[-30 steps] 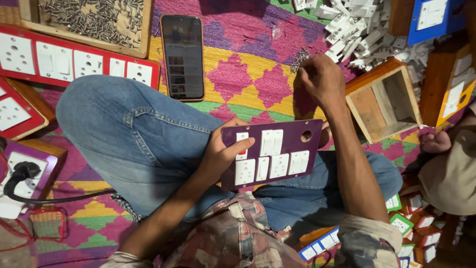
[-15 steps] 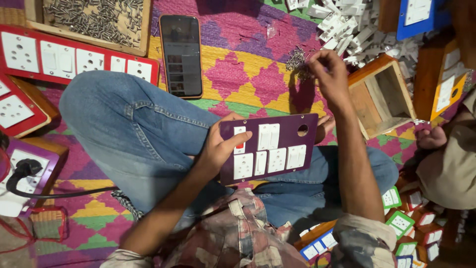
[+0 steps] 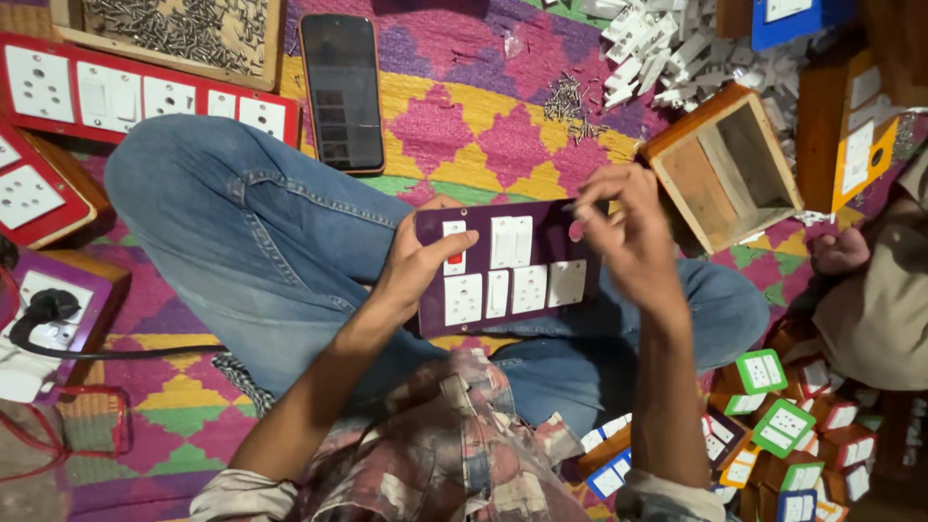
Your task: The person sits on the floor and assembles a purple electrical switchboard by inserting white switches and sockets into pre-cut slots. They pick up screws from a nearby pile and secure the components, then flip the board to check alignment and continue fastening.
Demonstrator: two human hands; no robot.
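A purple switch panel [image 3: 478, 217] with several white switches and sockets rests on my lap, over my blue jeans. My left hand [image 3: 411, 271] grips its left end, thumb laid across the front. Over the panel's right end hovers my right hand [image 3: 628, 242], its fingertips pinched on what looks like a small screw. A loose heap of screws [image 3: 570, 101] lies on the patterned rug just beyond the panel.
A dark phone [image 3: 340, 92] lies on the rug beside a tray of screws [image 3: 174, 29] and red switch panels [image 3: 145, 97]. An open wooden box [image 3: 725, 164] and a pile of white switches [image 3: 677, 58] sit at right. Small boxed parts [image 3: 773, 425] are stacked lower right; another person's foot [image 3: 841, 251] shows there.
My right hand has drawn back from the screw heap on the rug to the panel's right end. The left hand has kept hold of the panel.
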